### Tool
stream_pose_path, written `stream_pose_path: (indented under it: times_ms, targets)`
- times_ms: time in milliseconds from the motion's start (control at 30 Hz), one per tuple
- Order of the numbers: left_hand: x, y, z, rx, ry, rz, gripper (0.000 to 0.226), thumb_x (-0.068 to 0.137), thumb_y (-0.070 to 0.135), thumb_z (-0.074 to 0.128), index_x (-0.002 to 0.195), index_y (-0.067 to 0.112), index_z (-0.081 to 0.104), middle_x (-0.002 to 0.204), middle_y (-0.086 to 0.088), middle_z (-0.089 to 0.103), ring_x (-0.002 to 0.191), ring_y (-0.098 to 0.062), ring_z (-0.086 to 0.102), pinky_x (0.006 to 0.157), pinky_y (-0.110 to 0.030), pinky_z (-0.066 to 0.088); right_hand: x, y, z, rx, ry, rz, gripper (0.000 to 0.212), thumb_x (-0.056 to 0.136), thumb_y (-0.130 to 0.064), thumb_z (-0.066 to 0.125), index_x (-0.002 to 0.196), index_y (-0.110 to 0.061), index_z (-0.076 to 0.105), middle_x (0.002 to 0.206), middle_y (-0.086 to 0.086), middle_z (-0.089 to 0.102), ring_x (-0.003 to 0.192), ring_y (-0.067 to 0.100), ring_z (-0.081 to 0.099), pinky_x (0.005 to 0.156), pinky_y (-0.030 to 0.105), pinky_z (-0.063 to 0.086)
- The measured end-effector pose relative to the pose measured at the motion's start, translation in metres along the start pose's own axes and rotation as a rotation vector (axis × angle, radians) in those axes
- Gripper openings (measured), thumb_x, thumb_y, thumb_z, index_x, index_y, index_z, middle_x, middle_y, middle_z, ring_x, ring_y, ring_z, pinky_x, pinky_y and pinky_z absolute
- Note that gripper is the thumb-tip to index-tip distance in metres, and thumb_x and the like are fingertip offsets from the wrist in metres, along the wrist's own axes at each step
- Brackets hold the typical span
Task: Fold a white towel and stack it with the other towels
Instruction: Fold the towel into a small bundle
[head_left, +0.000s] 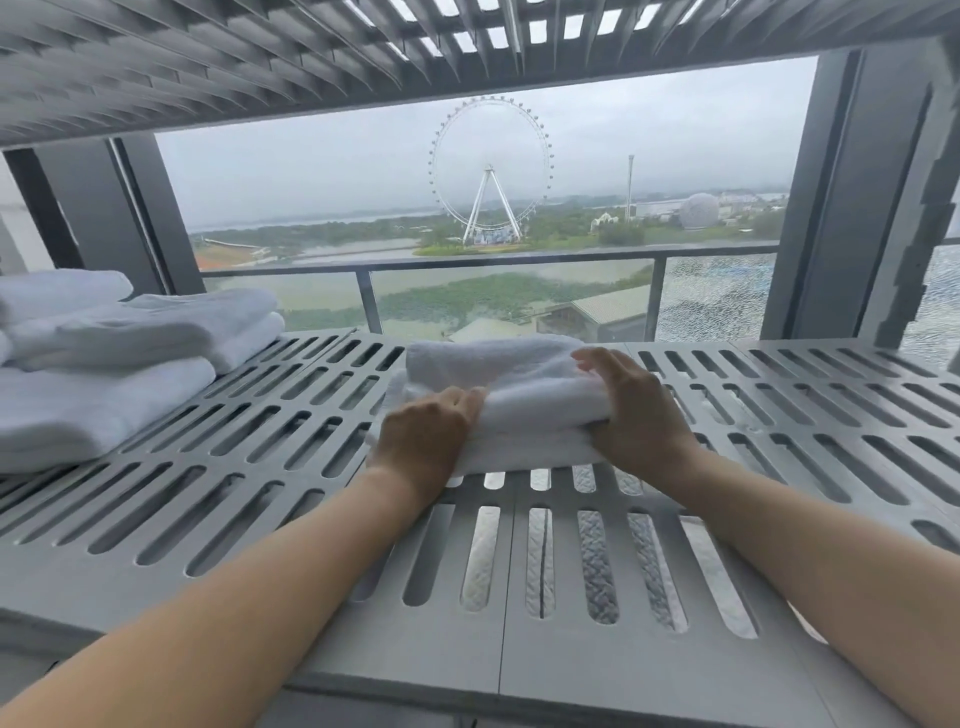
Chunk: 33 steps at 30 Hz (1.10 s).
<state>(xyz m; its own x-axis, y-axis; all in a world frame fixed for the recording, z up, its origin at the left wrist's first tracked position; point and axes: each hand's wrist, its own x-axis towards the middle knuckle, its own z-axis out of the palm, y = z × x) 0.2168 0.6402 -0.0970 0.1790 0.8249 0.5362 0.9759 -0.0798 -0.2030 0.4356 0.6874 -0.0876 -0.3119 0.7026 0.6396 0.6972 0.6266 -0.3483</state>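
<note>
My left grip (426, 431) is curled over the near left corner of the white towel (498, 374), knuckles up, with my fingers bunched into the cloth. My right grip (639, 405) holds the towel's right end, fingers arched over the top layer and thumb tucked in at the near side, so the thick fold is pinched between them. Both my forearms reach in over the front edge of the shelf (519, 670). The towel is folded into a thick, several-layered bundle and lies flat on the grey slotted shelf, about midway between its left and right ends and closer to the back edge than to the front. At the left end of the same shelf sits the stack of folded white towels (109, 358), several deep, its upper towels set slightly askew; it is well apart from the towel I am holding. Through the slots near the front edge I can see pale, textured fabric on a level below, though I cannot tell what it is. A second slotted shelf (260, 62) runs overhead. Behind the back edge is a window onto a balcony railing (467, 266), one of whose glass panels (717, 301), on the right, is crazed all over. Beyond it stand water, greenery, a Ferris wheel (491, 171) and a pale dome (698, 210) under a grey sky.
</note>
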Motion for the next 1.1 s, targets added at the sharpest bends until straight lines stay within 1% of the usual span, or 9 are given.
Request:
stream_pose_path:
  times_ms: [133,333,400,500,700,767,867,933,1100]
  targets:
    - [-0.004,0.005,-0.005,0.1,0.001,-0.051,0.026,0.089,-0.002,0.04,0.11,0.012,0.042,0.101,-0.004,0.057,0.085,-0.025,0.062,0.061,-0.034,0.05,-0.001,0.003,0.001,-0.042,0.001,-0.004,0.064,0.066,-0.006,0.065,0.127,-0.013,0.045,0.12,0.01,0.057,0.101,0.032,0.058,0.075,0.031,0.043]
    - [-0.005,0.011,-0.011,0.155,0.0,-0.081,0.027,0.088,-0.004,0.039,0.112,0.01,0.04,0.104,-0.005,0.055,0.089,-0.023,0.059,0.063,-0.031,0.049,-0.007,-0.003,0.009,0.094,0.114,0.225,0.054,0.069,-0.023,0.072,0.114,-0.007,0.045,0.106,0.011,0.061,0.092,0.033,0.058,0.065,0.031,0.035]
    - [-0.006,0.008,-0.018,0.194,0.007,-0.075,0.027,0.084,-0.002,0.048,0.108,0.01,0.047,0.098,-0.005,0.058,0.085,-0.022,0.061,0.061,-0.03,0.05,-0.007,-0.004,0.008,0.102,0.09,0.233,0.055,0.069,-0.019,0.07,0.117,-0.008,0.046,0.108,0.011,0.062,0.093,0.033,0.059,0.067,0.03,0.038]
    - [-0.007,-0.008,-0.03,0.319,0.071,-0.051,0.022,0.067,0.003,0.071,0.083,0.013,0.061,0.071,-0.001,0.062,0.061,-0.019,0.062,0.047,-0.027,0.048,-0.004,-0.006,0.01,0.015,0.037,0.164,0.052,0.069,-0.006,0.064,0.118,-0.008,0.047,0.108,0.011,0.064,0.094,0.033,0.061,0.068,0.028,0.04]
    - [-0.026,-0.018,-0.028,0.181,0.119,-0.028,0.028,0.06,-0.007,0.069,0.083,0.009,0.065,0.07,-0.006,0.063,0.058,-0.028,0.062,0.046,-0.03,0.048,-0.004,-0.008,0.015,-0.015,0.016,0.072,0.047,0.067,0.004,0.054,0.111,-0.012,0.059,0.104,0.013,0.064,0.091,0.032,0.059,0.069,0.032,0.044]
    - [-0.027,-0.021,-0.028,0.111,0.159,-0.029,0.032,0.059,-0.003,0.073,0.087,0.011,0.068,0.076,-0.006,0.065,0.065,-0.029,0.063,0.057,-0.036,0.051,-0.005,-0.007,0.015,0.024,0.024,0.055,0.051,0.068,0.006,0.052,0.115,-0.012,0.06,0.114,0.011,0.062,0.1,0.031,0.058,0.08,0.034,0.046]
    - [-0.029,-0.027,-0.026,-0.081,0.106,-0.086,0.042,0.073,0.016,0.067,0.114,0.016,0.061,0.114,-0.009,0.058,0.102,-0.035,0.053,0.086,-0.047,0.044,-0.004,-0.005,0.015,0.084,0.03,0.101,0.052,0.07,0.002,0.054,0.119,-0.015,0.059,0.119,0.008,0.061,0.106,0.028,0.056,0.084,0.031,0.042]
    - [-0.03,-0.027,-0.022,-0.183,0.075,-0.099,0.043,0.081,0.031,0.063,0.122,0.022,0.054,0.128,-0.007,0.048,0.113,-0.034,0.045,0.088,-0.044,0.044,-0.003,-0.002,0.014,0.137,0.036,0.156,0.048,0.07,-0.003,0.058,0.116,-0.017,0.06,0.112,0.008,0.064,0.101,0.027,0.058,0.081,0.03,0.042]
    - [-0.029,-0.03,-0.02,-0.28,0.058,-0.063,0.06,0.074,0.051,0.068,0.126,0.027,0.051,0.131,-0.002,0.049,0.113,-0.028,0.052,0.084,-0.038,0.047,-0.003,0.004,0.01,0.175,0.028,0.183,0.045,0.07,-0.008,0.061,0.114,-0.018,0.062,0.107,0.006,0.067,0.098,0.025,0.06,0.078,0.027,0.042]
